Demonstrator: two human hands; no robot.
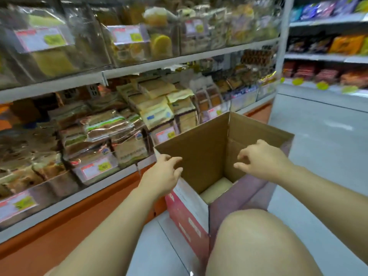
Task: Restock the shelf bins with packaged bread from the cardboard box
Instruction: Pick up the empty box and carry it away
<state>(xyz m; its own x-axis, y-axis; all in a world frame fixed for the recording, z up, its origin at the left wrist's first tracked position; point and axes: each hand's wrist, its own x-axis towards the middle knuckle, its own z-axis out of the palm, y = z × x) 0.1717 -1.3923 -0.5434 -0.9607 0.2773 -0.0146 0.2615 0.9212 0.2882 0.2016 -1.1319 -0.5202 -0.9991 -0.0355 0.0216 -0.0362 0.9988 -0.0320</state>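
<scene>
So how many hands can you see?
2. The left hand is at the near-left rim of the cardboard box; the right hand hovers over its opening. Both are empty.

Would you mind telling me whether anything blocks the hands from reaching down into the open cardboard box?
Nothing visible does. The cardboard box stands open-topped, its flaps upright, with the left hand and right hand empty above the opening. Only a pale item shows at the bottom.

A pale tiled floor [328,148] runs past an orange plinth [59,232] under the near shelving. Along the far aisle's shelf edge [326,21] sit blue snack packs [316,10], orange packets [346,44] and red packets [304,70], with round yellow price tags [322,85] below.
</scene>
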